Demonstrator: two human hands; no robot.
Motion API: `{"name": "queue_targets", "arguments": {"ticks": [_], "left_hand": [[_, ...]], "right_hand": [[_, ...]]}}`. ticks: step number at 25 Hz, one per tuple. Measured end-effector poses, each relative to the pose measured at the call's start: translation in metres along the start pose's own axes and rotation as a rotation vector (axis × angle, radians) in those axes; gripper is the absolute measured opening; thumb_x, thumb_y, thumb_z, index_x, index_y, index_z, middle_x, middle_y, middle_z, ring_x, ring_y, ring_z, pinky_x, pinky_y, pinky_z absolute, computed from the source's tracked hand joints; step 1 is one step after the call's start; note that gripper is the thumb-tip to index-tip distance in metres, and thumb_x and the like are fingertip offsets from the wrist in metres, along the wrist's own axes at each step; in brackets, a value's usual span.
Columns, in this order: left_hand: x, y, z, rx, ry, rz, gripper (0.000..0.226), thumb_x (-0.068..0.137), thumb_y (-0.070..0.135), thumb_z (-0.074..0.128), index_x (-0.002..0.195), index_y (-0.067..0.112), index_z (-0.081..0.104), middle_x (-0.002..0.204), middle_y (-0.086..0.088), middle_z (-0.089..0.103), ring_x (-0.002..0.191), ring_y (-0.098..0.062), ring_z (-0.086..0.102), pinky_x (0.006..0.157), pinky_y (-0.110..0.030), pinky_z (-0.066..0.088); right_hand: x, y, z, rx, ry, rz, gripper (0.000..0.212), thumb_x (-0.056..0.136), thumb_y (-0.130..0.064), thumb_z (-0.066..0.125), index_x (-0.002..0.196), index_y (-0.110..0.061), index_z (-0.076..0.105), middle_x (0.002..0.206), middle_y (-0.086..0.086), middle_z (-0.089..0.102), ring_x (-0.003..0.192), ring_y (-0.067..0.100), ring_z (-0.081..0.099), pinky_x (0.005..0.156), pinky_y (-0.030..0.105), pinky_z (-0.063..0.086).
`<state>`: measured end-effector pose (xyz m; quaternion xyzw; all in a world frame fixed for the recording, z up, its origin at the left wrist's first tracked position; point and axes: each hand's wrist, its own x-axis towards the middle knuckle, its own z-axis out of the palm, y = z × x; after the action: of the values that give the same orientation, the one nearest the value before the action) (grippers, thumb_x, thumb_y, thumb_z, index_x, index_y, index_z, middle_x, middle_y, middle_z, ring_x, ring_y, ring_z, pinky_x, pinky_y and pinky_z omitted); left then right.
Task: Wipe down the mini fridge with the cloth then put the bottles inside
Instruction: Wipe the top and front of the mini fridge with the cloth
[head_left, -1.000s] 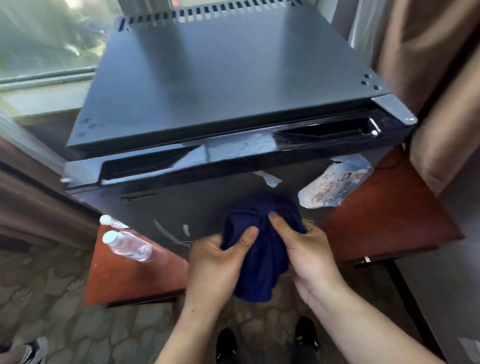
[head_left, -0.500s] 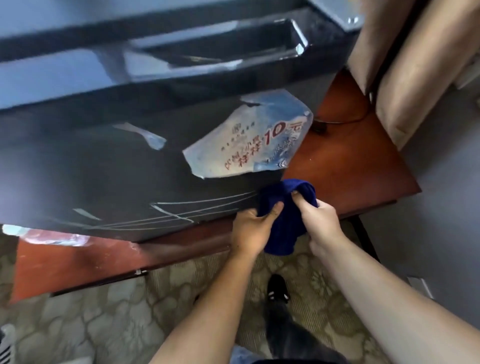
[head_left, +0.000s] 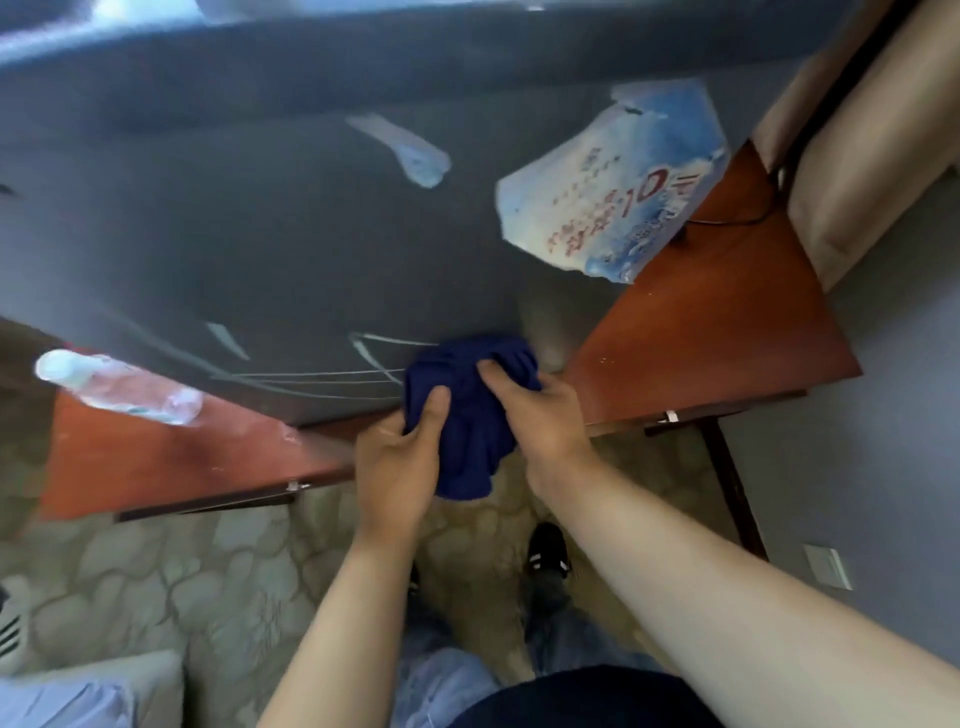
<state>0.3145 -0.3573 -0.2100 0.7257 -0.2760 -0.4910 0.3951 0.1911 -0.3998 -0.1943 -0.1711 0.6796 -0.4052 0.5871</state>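
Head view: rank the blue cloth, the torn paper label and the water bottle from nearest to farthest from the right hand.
1. The blue cloth: gripped by the right hand, low on the mini fridge door.
2. The torn paper label: stuck higher on the door, upper right.
3. The water bottle: on the table, far left.

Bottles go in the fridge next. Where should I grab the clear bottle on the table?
Likely round the body of the bottle, from the front edge of the table: it seems to stand upright, with the mini fridge behind it.
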Motion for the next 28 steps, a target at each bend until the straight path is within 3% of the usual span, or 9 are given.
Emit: {"name": "queue_targets", "arguments": {"ticks": [2, 3, 6, 9, 12, 19, 23, 25, 28], "left_hand": [[-0.007, 0.015, -0.049, 0.0, 0.117, 0.05, 0.047, 0.089, 0.054, 0.07, 0.062, 0.015, 0.068, 0.06, 0.004, 0.068, 0.057, -0.007, 0.061, 0.052, -0.02, 0.048], [-0.009, 0.02, -0.075, -0.013, 0.164, 0.078, 0.053, 0.086, 0.056, 0.07, 0.059, 0.011, 0.06, 0.058, 0.0, 0.06, 0.057, -0.012, 0.053, 0.052, -0.024, 0.043], [-0.008, 0.027, -0.148, -0.111, 0.237, 0.163, 0.071, 0.077, 0.065, 0.068, 0.071, -0.006, 0.061, 0.074, -0.006, 0.056, 0.074, -0.017, 0.046, 0.067, -0.037, 0.04], [-0.007, 0.035, -0.199, -0.098, 0.285, 0.231, 0.057, 0.089, 0.055, 0.069, 0.072, 0.001, 0.066, 0.075, -0.007, 0.06, 0.074, -0.017, 0.049, 0.069, -0.039, 0.044], [-0.012, 0.046, -0.216, -0.123, 0.27, 0.286, 0.054, 0.094, 0.043, 0.069, 0.075, -0.007, 0.064, 0.072, -0.008, 0.058, 0.071, -0.017, 0.048, 0.067, -0.037, 0.042], [-0.037, 0.088, -0.168, -0.328, 0.192, 0.397, 0.06, 0.083, 0.044, 0.07, 0.07, -0.013, 0.058, 0.068, -0.008, 0.059, 0.065, -0.014, 0.049, 0.055, -0.027, 0.044], [-0.033, 0.08, -0.114, -0.313, 0.107, 0.296, 0.04, 0.086, 0.037, 0.074, 0.064, 0.003, 0.07, 0.07, -0.002, 0.077, 0.066, -0.011, 0.068, 0.059, -0.03, 0.055], [-0.029, 0.067, -0.078, -0.212, 0.07, 0.252, 0.034, 0.09, 0.034, 0.074, 0.063, 0.012, 0.073, 0.065, 0.007, 0.077, 0.061, -0.001, 0.068, 0.053, -0.023, 0.053], [-0.023, 0.046, -0.005, -0.231, -0.056, 0.167, 0.032, 0.09, 0.034, 0.075, 0.074, 0.006, 0.078, 0.073, 0.0, 0.08, 0.066, -0.006, 0.069, 0.056, -0.027, 0.053]], "right_hand": [[-0.03, -0.004, 0.04, 0.051, -0.107, -0.006, 0.011, 0.083, -0.017, 0.085, 0.078, -0.015, 0.076, 0.088, 0.008, 0.081, 0.083, 0.02, 0.078, 0.069, 0.031, 0.064], [-0.045, -0.006, 0.061, 0.057, -0.158, -0.007, 0.01, 0.082, -0.015, 0.086, 0.078, -0.015, 0.076, 0.091, 0.012, 0.082, 0.084, 0.02, 0.078, 0.071, 0.032, 0.063], [-0.084, 0.001, 0.126, 0.056, -0.282, -0.004, 0.013, 0.08, -0.014, 0.087, 0.074, -0.016, 0.076, 0.087, 0.01, 0.082, 0.079, 0.019, 0.076, 0.071, 0.03, 0.062], [-0.112, 0.012, 0.173, 0.095, -0.308, 0.006, 0.016, 0.081, -0.014, 0.087, 0.07, -0.017, 0.075, 0.071, -0.003, 0.077, 0.07, 0.013, 0.074, 0.064, 0.022, 0.06], [-0.125, 0.013, 0.186, 0.14, -0.329, -0.006, 0.011, 0.083, -0.012, 0.084, 0.075, -0.015, 0.077, 0.073, -0.003, 0.079, 0.071, 0.012, 0.074, 0.063, 0.02, 0.059], [-0.129, -0.044, 0.135, 0.198, -0.401, -0.139, 0.019, 0.083, -0.018, 0.084, 0.098, -0.007, 0.08, 0.097, 0.013, 0.082, 0.093, 0.027, 0.08, 0.079, 0.036, 0.063], [-0.103, -0.052, 0.08, 0.143, -0.346, -0.142, 0.018, 0.085, -0.02, 0.082, 0.1, -0.011, 0.081, 0.101, 0.012, 0.082, 0.1, 0.029, 0.079, 0.093, 0.046, 0.061], [-0.083, -0.05, 0.048, 0.115, -0.287, -0.106, 0.022, 0.087, -0.022, 0.08, 0.106, -0.011, 0.08, 0.103, 0.012, 0.082, 0.101, 0.031, 0.078, 0.093, 0.049, 0.061], [-0.044, -0.047, -0.009, 0.116, -0.139, -0.112, 0.023, 0.087, -0.019, 0.079, 0.107, -0.009, 0.079, 0.102, 0.014, 0.082, 0.097, 0.032, 0.079, 0.083, 0.042, 0.062]]}}
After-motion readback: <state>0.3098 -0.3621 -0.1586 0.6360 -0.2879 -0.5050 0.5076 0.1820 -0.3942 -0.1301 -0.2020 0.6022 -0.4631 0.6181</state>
